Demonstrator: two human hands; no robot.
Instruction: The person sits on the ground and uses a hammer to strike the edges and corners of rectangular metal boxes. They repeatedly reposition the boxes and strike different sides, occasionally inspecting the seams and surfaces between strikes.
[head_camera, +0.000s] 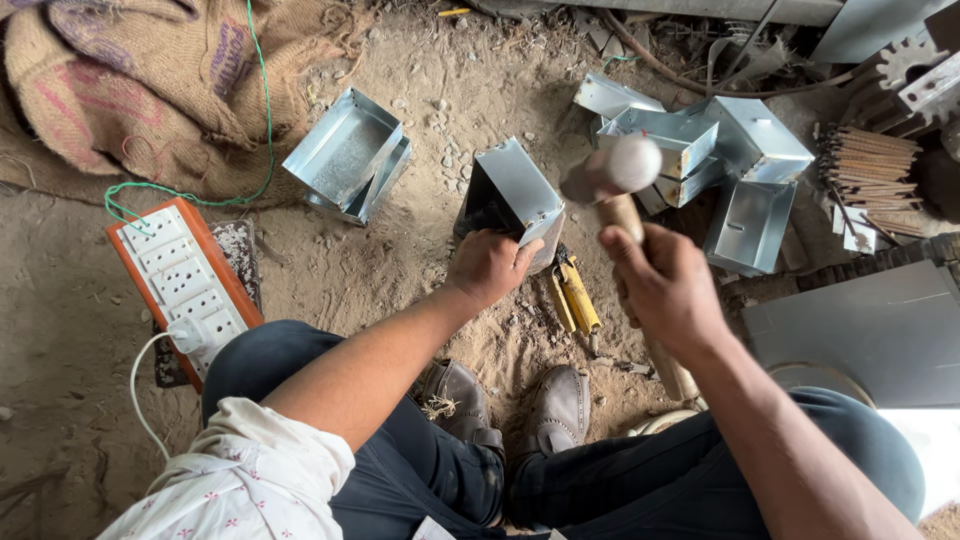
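The left hand (487, 266) grips the near edge of a metal box (510, 195) standing on the dirt floor (330, 270) near its middle. The right hand (665, 285) is closed around a hammer (625, 190) (its head raised, blurred) just right of the box.

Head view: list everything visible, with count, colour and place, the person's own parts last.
Sheet-metal box: one, silver, centre, held on the dirt.
Hammer: one, wooden handle, raised over the box.
Other metal boxes: one at upper left, a pile at upper right.
Snips: one, yellow handles, by the box.
Socket board: one, white on orange, left; white plug in it.
Burlap sacks: brown, top left.
Wooden sticks: bundle, right.
Shoes: two, grey.
Left hand: steadies the box.
Right hand: grip on hammer handle.
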